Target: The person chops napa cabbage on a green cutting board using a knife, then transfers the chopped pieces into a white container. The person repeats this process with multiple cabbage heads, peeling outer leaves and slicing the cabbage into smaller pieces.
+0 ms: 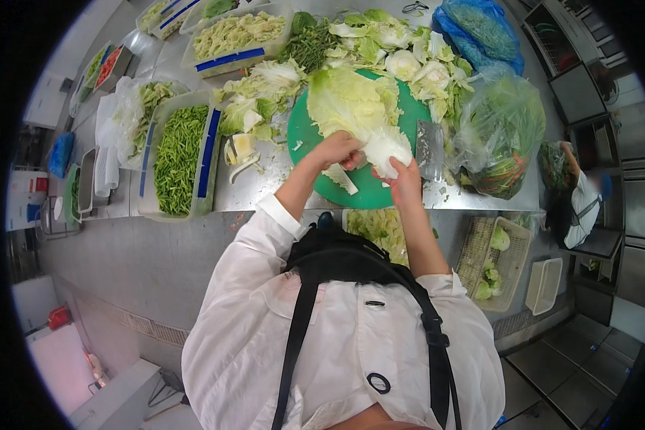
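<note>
Over a round green cutting board [299, 134], my left hand [339, 149] and my right hand [403, 180] both grip the white base of a napa cabbage leaf [385, 150]. More pale yellow-green cabbage leaves [349, 99] lie on the board just beyond my fingers. A cut white strip of cabbage stem [343, 180] rests below my left hand. Right of the board's middle lies a cleaver [430, 148], its wide blade flecked with cabbage bits. Loose cabbage leaves and trimmed cabbage bases [403, 65] are heaped along the far side of the board.
Left stands a plastic tub of chopped green beans [181, 161]; behind it is a tub of shredded cabbage [242, 37]. A clear bag of greens [500, 140] and a blue bag [478, 32] sit right. Crates [508, 269] are on the floor. A person [583, 204] works at far right.
</note>
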Available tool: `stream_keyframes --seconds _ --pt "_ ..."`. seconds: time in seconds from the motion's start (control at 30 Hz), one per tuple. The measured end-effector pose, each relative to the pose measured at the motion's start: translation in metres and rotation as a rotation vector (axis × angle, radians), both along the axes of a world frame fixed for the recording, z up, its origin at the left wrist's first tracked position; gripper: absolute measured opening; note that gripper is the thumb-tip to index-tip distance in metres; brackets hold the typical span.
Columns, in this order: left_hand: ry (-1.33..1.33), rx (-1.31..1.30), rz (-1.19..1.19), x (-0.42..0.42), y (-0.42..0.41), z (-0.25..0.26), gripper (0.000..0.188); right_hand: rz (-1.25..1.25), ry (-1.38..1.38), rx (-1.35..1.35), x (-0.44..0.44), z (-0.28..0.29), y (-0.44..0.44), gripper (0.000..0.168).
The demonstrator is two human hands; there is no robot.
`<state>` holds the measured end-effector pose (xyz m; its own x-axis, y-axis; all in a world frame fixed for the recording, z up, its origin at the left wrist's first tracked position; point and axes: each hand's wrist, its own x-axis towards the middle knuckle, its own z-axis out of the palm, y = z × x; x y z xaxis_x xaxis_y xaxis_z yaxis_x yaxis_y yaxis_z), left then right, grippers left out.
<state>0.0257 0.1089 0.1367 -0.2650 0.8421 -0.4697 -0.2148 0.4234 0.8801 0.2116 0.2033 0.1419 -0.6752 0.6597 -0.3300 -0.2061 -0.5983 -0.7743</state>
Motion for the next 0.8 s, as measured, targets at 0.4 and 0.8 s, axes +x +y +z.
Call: stream_keyframes --seconds 0.4,0.8 --pt "0.405 -0.211 0.538 -0.029 -0.071 -0.107 0.033 0.116 -0.741 1.494 -0.04 -0.038 0.043 0.05" --pt "0.834 -0.408 0.509 0.043 -0.024 -0.108 0.075 0.153 -1.12 1.133 0.067 -0.106 0.041 0.06"
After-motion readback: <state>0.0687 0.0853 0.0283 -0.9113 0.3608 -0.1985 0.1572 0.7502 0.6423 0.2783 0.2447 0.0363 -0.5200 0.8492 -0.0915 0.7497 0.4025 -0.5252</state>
